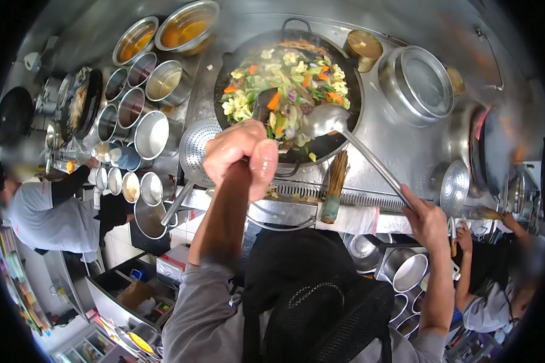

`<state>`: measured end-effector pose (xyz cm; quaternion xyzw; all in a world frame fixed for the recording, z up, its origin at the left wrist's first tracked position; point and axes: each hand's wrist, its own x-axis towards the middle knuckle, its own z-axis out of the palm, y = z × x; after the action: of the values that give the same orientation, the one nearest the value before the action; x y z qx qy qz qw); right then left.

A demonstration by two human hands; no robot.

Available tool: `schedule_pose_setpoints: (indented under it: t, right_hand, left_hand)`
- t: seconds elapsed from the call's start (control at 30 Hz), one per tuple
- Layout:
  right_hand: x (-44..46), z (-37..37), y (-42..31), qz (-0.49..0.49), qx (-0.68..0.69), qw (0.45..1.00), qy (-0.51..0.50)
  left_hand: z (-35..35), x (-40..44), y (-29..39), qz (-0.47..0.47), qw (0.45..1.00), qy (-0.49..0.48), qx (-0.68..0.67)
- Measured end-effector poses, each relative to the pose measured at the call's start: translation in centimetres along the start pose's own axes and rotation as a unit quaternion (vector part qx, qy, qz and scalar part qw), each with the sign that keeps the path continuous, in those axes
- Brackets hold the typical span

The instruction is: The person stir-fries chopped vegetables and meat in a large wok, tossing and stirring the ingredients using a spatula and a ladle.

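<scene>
A large wok [355, 118] holds mixed vegetables [290, 78] in green, pale yellow and orange, with steam above them. My left hand [241, 154] is closed in a fist over the wok's near left edge, around the handle of a dark spatula [263, 104] whose blade is among the vegetables. My right hand [427, 224] grips the end of a long metal ladle [328, 120]. The ladle's bowl rests over the right part of the food. Left of the wok lies a perforated strainer [197, 145], partly behind my left hand.
Metal pots and bowls [152, 135] crowd the left side. A bamboo brush [335, 187] and a white cloth [360, 219] lie at the near edge. A large lidded pot [418, 85] stands right. Other people work at far left [54, 212] and far right [490, 302].
</scene>
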<state>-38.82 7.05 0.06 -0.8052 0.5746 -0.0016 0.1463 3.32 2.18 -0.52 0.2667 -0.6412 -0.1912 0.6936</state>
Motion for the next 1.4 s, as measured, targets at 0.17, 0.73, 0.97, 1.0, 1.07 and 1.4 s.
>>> schedule_pose_setpoints:
  t: [0.17, 0.73, 0.97, 1.0, 1.07, 1.4]
  right_hand:
    - [0.4, -3.9, -0.1, 0.015, 0.043, 0.999, 0.016]
    - [18.1, 6.6, -7.5, -0.154, -0.007, 0.988, -0.004]
    - [16.4, 1.4, -0.3, -0.185, -0.15, 0.971, 0.002]
    - [15.9, 0.4, 0.3, -0.188, -0.151, 0.971, 0.001]
    - [14.9, -0.8, 0.7, -0.165, -0.157, 0.974, 0.012]
    - [14.9, 5.5, -5.7, -0.179, -0.023, 0.983, -0.023]
  left_hand:
    - [-1.7, 1.4, 2.6, 0.022, 0.993, 0.117, 0.001]
    - [-5.1, -1.7, -0.2, -0.007, 0.952, 0.266, 0.153]
    - [-5.8, -2.8, -2.0, -0.02, 0.949, 0.27, 0.162]
    - [-5.7, -2.7, -1.8, -0.026, 0.951, 0.27, 0.146]
    - [-5.9, -2.3, -1.5, -0.025, 0.951, 0.278, 0.136]
    - [-6.8, 0.5, 0.0, 0.022, 0.937, 0.272, 0.217]
